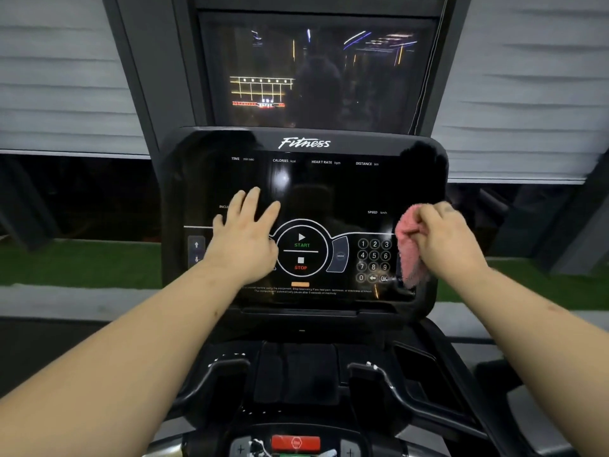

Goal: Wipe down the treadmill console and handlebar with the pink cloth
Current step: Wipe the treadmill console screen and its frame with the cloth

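Note:
The black treadmill console [329,189] fills the middle of the head view, with a START/STOP dial and a number keypad on its glossy panel. My right hand [445,239] grips the bunched pink cloth [408,249], which hangs against the console's right side beside the keypad. My left hand [245,232] lies flat with straight, spread fingers on the panel's left half, just left of the dial. The black handlebars [392,387] curve out below the console, apart from both hands.
A dark screen [316,74] stands above the console. A red stop button [295,442] sits at the bottom edge between the grips. White blinds hang on both sides, with green flooring beyond the machine.

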The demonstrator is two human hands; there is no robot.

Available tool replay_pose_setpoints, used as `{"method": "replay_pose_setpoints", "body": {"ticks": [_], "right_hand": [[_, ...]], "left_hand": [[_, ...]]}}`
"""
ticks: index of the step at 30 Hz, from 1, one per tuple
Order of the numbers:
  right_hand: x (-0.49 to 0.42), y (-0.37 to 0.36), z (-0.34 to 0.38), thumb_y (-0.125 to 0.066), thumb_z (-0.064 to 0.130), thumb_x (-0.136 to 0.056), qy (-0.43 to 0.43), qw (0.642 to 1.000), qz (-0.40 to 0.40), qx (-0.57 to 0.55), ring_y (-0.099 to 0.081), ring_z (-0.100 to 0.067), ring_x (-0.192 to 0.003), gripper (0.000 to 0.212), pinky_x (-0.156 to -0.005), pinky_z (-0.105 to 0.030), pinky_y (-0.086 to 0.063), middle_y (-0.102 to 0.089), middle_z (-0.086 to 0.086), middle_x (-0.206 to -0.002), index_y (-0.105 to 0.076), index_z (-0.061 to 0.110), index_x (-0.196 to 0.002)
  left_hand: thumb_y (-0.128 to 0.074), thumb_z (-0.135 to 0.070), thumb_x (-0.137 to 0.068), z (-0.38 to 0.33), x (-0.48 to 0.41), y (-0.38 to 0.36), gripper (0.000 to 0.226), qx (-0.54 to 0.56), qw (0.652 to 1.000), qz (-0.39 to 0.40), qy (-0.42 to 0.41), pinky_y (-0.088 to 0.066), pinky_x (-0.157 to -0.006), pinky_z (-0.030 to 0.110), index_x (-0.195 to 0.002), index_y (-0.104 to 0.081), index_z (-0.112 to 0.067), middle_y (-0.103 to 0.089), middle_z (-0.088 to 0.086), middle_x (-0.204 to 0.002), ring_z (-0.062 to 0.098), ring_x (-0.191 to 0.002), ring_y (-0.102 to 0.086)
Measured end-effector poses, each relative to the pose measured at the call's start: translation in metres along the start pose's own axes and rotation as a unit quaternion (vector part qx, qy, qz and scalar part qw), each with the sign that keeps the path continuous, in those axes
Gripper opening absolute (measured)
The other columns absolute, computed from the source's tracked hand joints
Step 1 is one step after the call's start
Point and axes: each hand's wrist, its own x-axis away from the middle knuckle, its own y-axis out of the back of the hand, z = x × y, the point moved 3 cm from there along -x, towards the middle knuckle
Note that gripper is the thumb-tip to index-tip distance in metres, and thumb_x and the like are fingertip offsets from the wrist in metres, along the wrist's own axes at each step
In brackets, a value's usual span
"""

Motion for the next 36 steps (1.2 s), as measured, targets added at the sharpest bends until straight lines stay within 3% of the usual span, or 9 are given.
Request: {"method": "replay_pose_setpoints", "body": {"ticks": [4,9,16,21,28,30,32,33,36], "right_hand": [[0.047,-0.019,-0.006,-0.062,-0.003,-0.082,-0.004,0.998,0.058,-0.009,-0.051,-0.036,-0.091,0.025,-0.072,-0.045,-0.051,-0.052,-0.011,-0.101,-0.061,0.011,-0.102],[0.085,-0.021,0.011,-0.059,0.003,-0.087,-0.025,0.989,0.133,-0.054,-0.053,-0.030,-0.104,0.023,-0.085,-0.047,-0.050,-0.051,-0.003,-0.104,-0.060,0.014,-0.108],[0.130,-0.021,0.083,-0.063,0.011,-0.088,0.077,0.958,0.261,-0.094,-0.054,-0.017,-0.098,0.026,-0.090,-0.033,-0.043,-0.050,0.007,-0.101,-0.060,0.023,-0.111],[0.170,-0.063,0.123,-0.053,0.020,-0.098,0.025,0.914,0.396,-0.081,-0.068,-0.019,-0.086,0.026,-0.083,-0.035,-0.056,-0.058,-0.001,-0.111,-0.064,0.023,-0.121],[0.166,-0.123,0.157,-0.057,0.026,-0.095,0.037,0.872,0.489,0.014,-0.054,-0.029,-0.128,0.058,-0.109,-0.036,-0.044,-0.049,-0.009,-0.145,-0.044,0.025,-0.152],[0.158,-0.126,0.168,-0.054,0.025,-0.098,0.052,0.860,0.507,0.019,-0.059,-0.026,-0.118,0.050,-0.097,-0.033,-0.053,-0.050,-0.006,-0.144,-0.049,0.027,-0.148],[0.154,-0.134,0.182,-0.053,0.024,-0.100,0.072,0.842,0.535,0.007,-0.064,-0.022,-0.094,0.036,-0.062,-0.026,-0.059,-0.055,-0.001,-0.135,-0.058,0.030,-0.135],[0.153,-0.138,0.193,-0.054,0.024,-0.099,0.096,0.836,0.540,0.001,-0.065,-0.022,-0.097,0.032,-0.062,-0.027,-0.060,-0.055,0.001,-0.133,-0.059,0.033,-0.129],[0.157,-0.160,0.200,-0.058,0.021,-0.098,0.142,0.821,0.553,-0.011,-0.044,-0.020,-0.140,0.047,-0.112,-0.043,-0.044,-0.043,0.008,-0.154,-0.052,0.038,-0.142]], "left_hand": [[-0.049,-0.036,-0.097,0.002,0.000,-0.002,0.073,-0.006,1.000,0.011,-0.011,-0.027,-0.119,0.061,-0.160,-0.012,-0.032,0.008,0.007,-0.169,0.031,-0.156,0.010],[-0.049,-0.035,-0.098,0.001,0.006,-0.002,0.070,0.010,1.000,0.007,-0.017,-0.024,-0.120,0.060,-0.159,-0.016,-0.031,0.003,0.007,-0.169,0.031,-0.156,0.007],[-0.052,-0.031,-0.094,-0.014,0.069,-0.027,0.056,0.016,0.997,-0.004,-0.081,-0.041,-0.105,0.048,-0.148,-0.043,-0.019,-0.038,0.009,-0.148,0.029,-0.135,-0.034],[-0.050,-0.032,-0.094,-0.005,0.104,-0.052,0.050,0.015,0.996,0.040,-0.077,-0.042,-0.100,0.044,-0.143,-0.046,-0.021,-0.044,0.004,-0.140,0.026,-0.126,-0.040],[-0.046,-0.038,-0.098,0.016,0.123,-0.074,0.055,-0.009,0.994,0.090,-0.060,-0.025,-0.118,0.049,-0.150,-0.038,-0.024,-0.022,0.010,-0.162,0.030,-0.149,-0.018],[-0.046,-0.038,-0.097,0.019,0.126,-0.079,0.056,-0.011,0.994,0.091,-0.065,-0.022,-0.120,0.049,-0.151,-0.039,-0.024,-0.019,0.011,-0.164,0.030,-0.151,-0.015],[-0.047,-0.037,-0.097,0.021,0.128,-0.082,0.056,-0.005,0.994,0.090,-0.066,-0.019,-0.122,0.048,-0.151,-0.039,-0.024,-0.017,0.012,-0.165,0.029,-0.152,-0.013],[-0.047,-0.037,-0.097,0.021,0.128,-0.083,0.057,-0.002,0.994,0.090,-0.066,-0.017,-0.123,0.048,-0.152,-0.039,-0.024,-0.016,0.012,-0.166,0.029,-0.152,-0.012],[-0.046,-0.035,-0.098,0.023,0.128,-0.083,0.059,0.004,0.993,0.096,-0.073,-0.013,-0.124,0.047,-0.155,-0.035,-0.023,-0.016,0.012,-0.166,0.029,-0.153,-0.012]]}}
